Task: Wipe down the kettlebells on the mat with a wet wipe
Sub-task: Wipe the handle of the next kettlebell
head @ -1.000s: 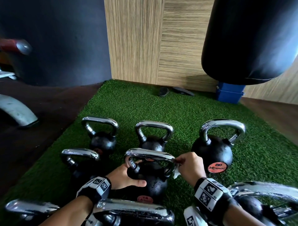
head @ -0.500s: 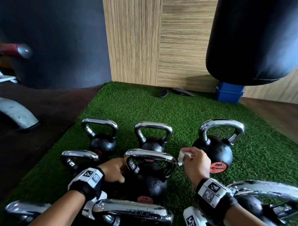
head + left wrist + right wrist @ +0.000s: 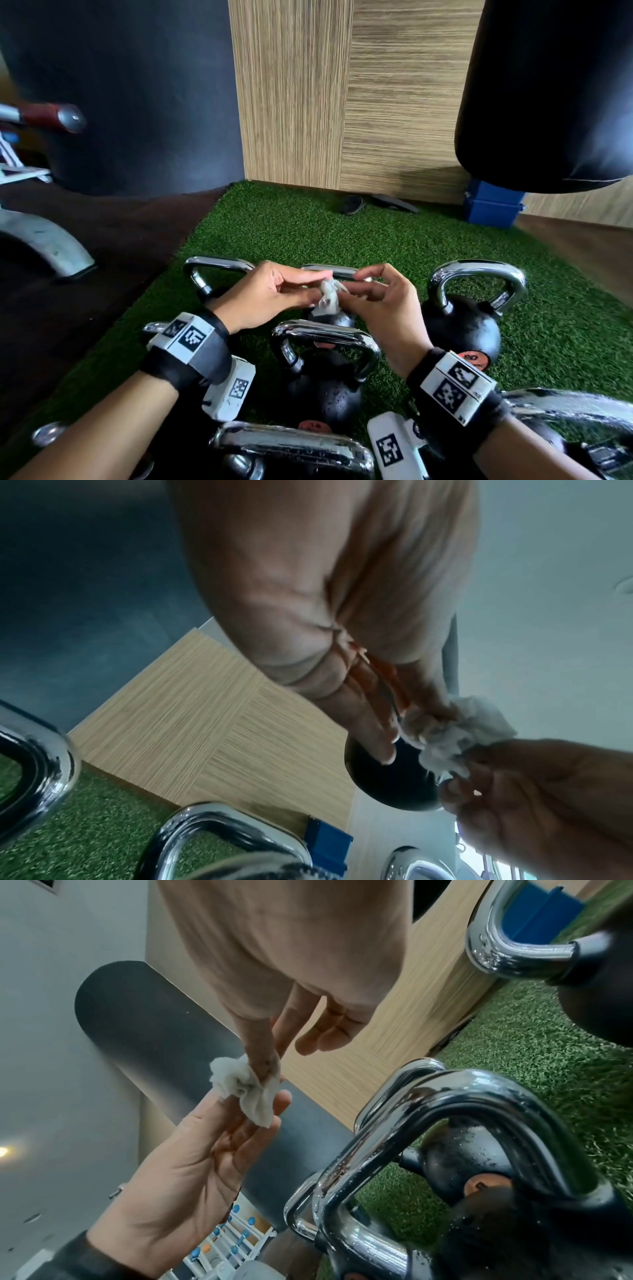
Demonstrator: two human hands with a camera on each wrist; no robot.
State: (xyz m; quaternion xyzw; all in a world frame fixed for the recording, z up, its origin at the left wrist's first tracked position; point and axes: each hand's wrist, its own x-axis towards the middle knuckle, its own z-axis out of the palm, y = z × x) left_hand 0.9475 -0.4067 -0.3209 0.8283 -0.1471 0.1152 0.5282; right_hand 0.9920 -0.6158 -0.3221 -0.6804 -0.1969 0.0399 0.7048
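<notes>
Several black kettlebells with chrome handles stand on the green turf mat [image 3: 284,233]. My two hands meet above the middle-row kettlebell [image 3: 325,373] and in front of the back middle kettlebell's handle [image 3: 346,273]. Between them is a crumpled white wet wipe [image 3: 328,297] [image 3: 459,737] [image 3: 240,1085]. My right hand [image 3: 347,295] [image 3: 270,1066] pinches it with thumb and forefinger. My left hand [image 3: 317,289] [image 3: 246,1112] lies palm up under it, fingertips and thumb on the wipe. Neither hand touches a kettlebell.
A larger kettlebell [image 3: 469,322] stands to the right, another [image 3: 219,270] at the back left, more handles [image 3: 291,445] nearest me. A black punching bag [image 3: 548,96] hangs at upper right above a blue box [image 3: 493,209]. Wood-panel wall behind; dark floor on the left.
My left hand let go of the middle kettlebell and rose. My right hand lifted the wipe off the handle. Both hands now meet on the wipe, higher and farther back.
</notes>
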